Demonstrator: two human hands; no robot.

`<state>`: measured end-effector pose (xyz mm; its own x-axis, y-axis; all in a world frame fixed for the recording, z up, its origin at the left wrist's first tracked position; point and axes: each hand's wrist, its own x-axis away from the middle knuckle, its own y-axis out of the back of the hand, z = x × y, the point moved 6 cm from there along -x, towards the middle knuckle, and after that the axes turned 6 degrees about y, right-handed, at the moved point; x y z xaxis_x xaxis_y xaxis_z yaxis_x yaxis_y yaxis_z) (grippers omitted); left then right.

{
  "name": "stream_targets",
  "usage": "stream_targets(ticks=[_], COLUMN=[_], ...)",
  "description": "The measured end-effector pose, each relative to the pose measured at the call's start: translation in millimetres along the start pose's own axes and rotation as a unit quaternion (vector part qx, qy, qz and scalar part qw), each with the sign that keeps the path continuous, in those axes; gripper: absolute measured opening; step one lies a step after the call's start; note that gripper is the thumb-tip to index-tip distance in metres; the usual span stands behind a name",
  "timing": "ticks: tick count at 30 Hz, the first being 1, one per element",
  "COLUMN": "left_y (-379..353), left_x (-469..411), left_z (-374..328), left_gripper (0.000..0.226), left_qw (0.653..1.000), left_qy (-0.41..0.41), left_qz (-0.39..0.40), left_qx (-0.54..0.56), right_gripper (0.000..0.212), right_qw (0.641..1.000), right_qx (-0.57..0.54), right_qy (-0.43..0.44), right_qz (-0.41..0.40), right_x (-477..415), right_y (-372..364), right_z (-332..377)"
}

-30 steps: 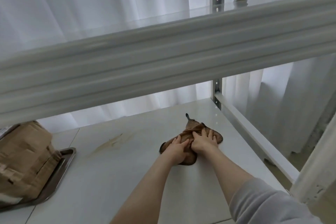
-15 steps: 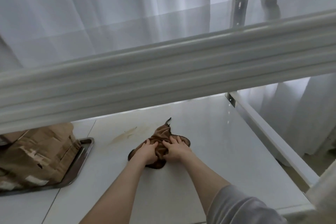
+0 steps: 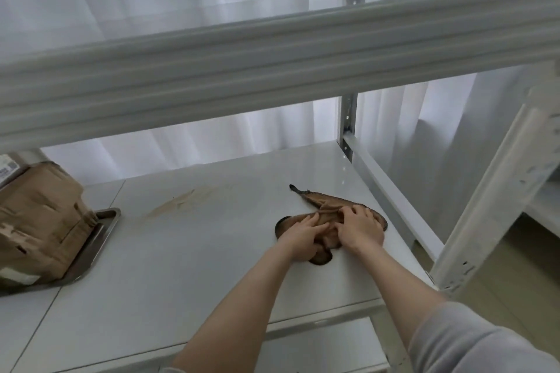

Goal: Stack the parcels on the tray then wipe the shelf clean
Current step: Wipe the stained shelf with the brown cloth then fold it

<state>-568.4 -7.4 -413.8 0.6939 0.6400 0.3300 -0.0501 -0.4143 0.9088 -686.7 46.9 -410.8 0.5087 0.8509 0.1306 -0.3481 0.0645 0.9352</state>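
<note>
A brown cloth (image 3: 324, 204) lies crumpled on the right half of the white shelf (image 3: 197, 266). My left hand (image 3: 301, 236) and my right hand (image 3: 359, 228) press down on it side by side, fingers spread over the fabric. One corner of the cloth trails toward the back. A brownish smear (image 3: 181, 200) marks the shelf left of the cloth. Stacked brown parcels (image 3: 39, 215) sit on a metal tray (image 3: 104, 232) at the far left.
The beam of the upper shelf (image 3: 272, 54) crosses the view above my hands. A rack post (image 3: 348, 124) stands at the back right corner and another post (image 3: 491, 200) at the front right. White curtains hang behind.
Both hands slid the cloth left toward the smear and then back to the right side of the shelf. The view has shifted with them.
</note>
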Motion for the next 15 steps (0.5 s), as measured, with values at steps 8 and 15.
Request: stream_targets(ticks=[8,15], left_y=[6,14], left_x=[32,52], left_z=[19,89], left_gripper=[0.050,0.066], left_qw=[0.989,0.989], left_qy=[0.028,0.127], left_qz=[-0.134,-0.068], left_qx=[0.050,0.026], right_gripper=[0.048,0.068], right_qw=[0.999,0.989], right_qx=[-0.017,-0.020], right_qy=[0.002,0.094], right_qz=[-0.027,0.112], right_x=[15,13], right_y=[-3,-33], right_z=[30,110])
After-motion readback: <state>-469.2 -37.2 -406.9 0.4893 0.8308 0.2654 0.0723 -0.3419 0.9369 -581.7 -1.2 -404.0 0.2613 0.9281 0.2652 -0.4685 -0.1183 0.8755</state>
